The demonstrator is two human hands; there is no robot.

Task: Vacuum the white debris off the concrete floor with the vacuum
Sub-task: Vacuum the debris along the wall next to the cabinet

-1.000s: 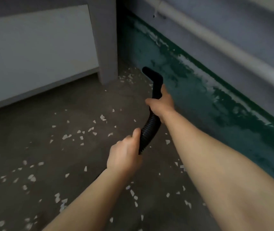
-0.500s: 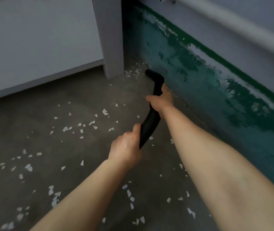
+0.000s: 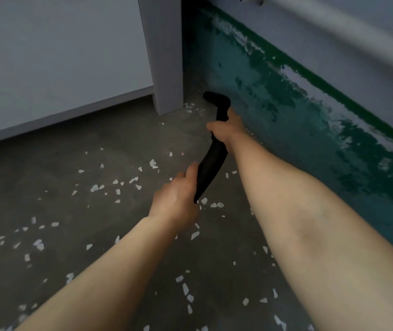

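A black ribbed vacuum hose (image 3: 211, 167) runs forward to a bent black nozzle (image 3: 217, 98), whose tip points left into the corner at the foot of the wall. My right hand (image 3: 225, 131) grips the hose just behind the nozzle. My left hand (image 3: 177, 198) grips the hose lower down, nearer to me. White debris (image 3: 116, 185) lies scattered as small flakes over the grey concrete floor (image 3: 35, 187), with a small cluster (image 3: 191, 108) close to the nozzle by the post. The vacuum body is out of view.
A grey post (image 3: 164, 56) and a pale panel (image 3: 59, 56) stand at the back left. A wall with worn green paint (image 3: 310, 130) runs along the right, with a pale pipe (image 3: 334, 25) above it.
The nozzle has been pushed further forward into the corner between post and wall. Both hands keep their grip on the hose. The view has moved closer to the corner.
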